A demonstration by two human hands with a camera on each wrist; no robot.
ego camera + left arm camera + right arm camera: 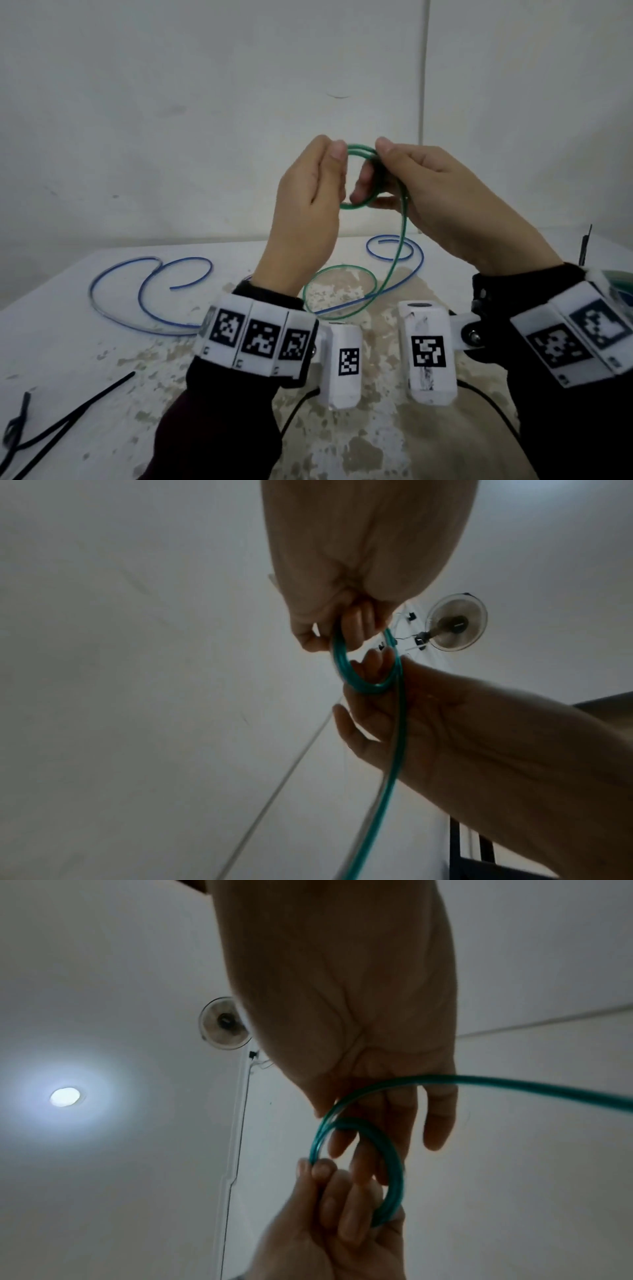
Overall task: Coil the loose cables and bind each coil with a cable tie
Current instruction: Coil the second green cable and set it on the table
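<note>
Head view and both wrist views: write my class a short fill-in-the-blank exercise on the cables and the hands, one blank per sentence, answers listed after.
1. The left hand and right hand hold a small coil of ____ cable in the air.
2. The loose cable lying on the table at the person's left is ____.
3. The black cable ties lie on the ____, untouched.
4. The coil's free tail hangs down to a ____ cable loop on the table.

Answers: green; blue; table; green
</note>
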